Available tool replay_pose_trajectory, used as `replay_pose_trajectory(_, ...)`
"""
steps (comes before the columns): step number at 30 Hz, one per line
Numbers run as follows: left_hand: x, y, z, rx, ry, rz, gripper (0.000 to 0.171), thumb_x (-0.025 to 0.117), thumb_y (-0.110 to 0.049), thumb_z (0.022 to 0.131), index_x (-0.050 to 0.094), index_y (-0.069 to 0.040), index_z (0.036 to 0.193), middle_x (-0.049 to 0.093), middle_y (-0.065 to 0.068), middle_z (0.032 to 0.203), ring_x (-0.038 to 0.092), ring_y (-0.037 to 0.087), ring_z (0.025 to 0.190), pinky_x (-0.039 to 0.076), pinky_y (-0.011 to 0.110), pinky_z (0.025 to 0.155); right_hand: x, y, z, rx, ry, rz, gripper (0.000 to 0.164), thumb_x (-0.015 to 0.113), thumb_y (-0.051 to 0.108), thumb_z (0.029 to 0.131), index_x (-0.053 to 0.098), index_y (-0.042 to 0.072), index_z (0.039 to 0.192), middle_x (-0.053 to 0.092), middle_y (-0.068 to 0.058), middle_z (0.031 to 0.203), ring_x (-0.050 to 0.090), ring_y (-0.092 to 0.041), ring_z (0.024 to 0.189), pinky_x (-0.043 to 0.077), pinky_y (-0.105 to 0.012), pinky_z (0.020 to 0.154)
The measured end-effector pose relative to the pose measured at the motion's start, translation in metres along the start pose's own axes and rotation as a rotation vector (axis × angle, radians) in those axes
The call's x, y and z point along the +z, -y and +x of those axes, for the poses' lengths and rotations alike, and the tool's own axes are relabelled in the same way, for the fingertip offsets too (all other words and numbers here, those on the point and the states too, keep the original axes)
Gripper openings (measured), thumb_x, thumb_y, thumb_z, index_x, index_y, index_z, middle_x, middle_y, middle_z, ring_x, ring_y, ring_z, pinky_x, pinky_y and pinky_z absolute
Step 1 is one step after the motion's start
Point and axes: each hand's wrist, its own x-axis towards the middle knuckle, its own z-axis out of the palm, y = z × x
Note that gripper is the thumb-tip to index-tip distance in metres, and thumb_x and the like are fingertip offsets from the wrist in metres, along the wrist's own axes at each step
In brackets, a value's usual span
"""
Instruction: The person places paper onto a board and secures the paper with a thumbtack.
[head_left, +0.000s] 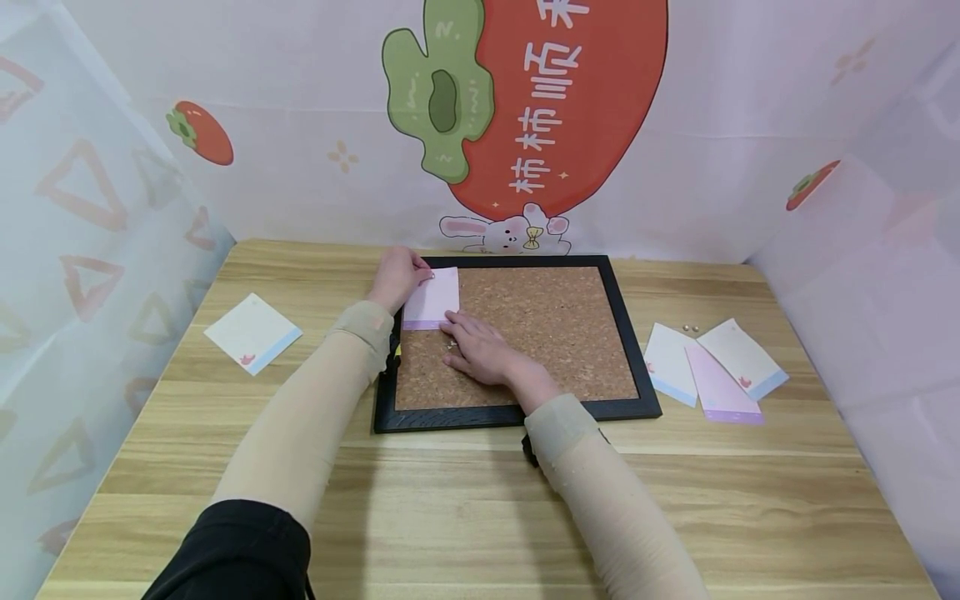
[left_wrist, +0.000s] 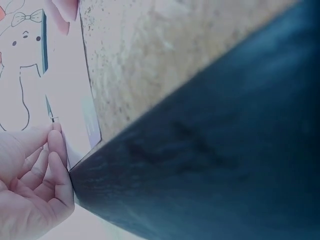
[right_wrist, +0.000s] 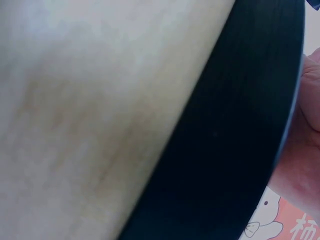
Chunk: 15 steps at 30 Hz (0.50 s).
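**Left hand [head_left: 400, 279] pinches a pin [left_wrist: 55, 119] at the top of a white-and-lilac note [head_left: 431, 300] on a cork board [head_left: 543, 333]**

Nearest, a black sleeve [head_left: 232, 542] and the right forearm [head_left: 622, 500] are cut off by the head view's lower edge. The forearms cross the wooden table [head_left: 435, 508]; the right wrist covers a stretch of the board's black frame [head_left: 465, 418].

The right hand [head_left: 480, 346] lies over the cork, fingers relaxed and grasping nothing visible, fingertips at the note's lower right corner. Small pale bits [head_left: 452, 343] by its thumb are too tiny to identify. In the right wrist view a dark band hides most of this hand.

Farther off, the note lies in the cork's upper left corner, its own upper left covered by the left hand. The head view shows the pin as a mere speck; the left wrist view shows it between thumb and fingertip. Whether it has pierced the cork cannot be told.

A single note [head_left: 253, 333] lies left of the board; three overlapping notes [head_left: 742, 358] lie right, partly hiding one another, near small round pieces [head_left: 691, 328]. Behind, the backdrop's lettering [head_left: 551, 83] is cut off at the top.
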Motion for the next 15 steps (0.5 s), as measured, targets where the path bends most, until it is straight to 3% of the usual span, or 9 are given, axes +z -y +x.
replay_pose_trajectory(15, 0.0013, -0.0013, -0.0005, 0.017, -0.014, 0.046, 0.017, 0.064, -0.014, 0.097, 0.074, -0.001, 0.101, 0.073, 0.018, 0.107, 0.064, 0.027, 0.091, 0.051, 0.037, 0.08, -0.0008, 0.0002, -0.0012, -0.004, -0.004, 0.02, 0.061, 0.046, 0.038, 0.106, 0.026, 0.014, 0.158, 0.012, -0.006, 0.169, 0.009, -0.025, 0.158, 0.015, -0.045, 0.127)
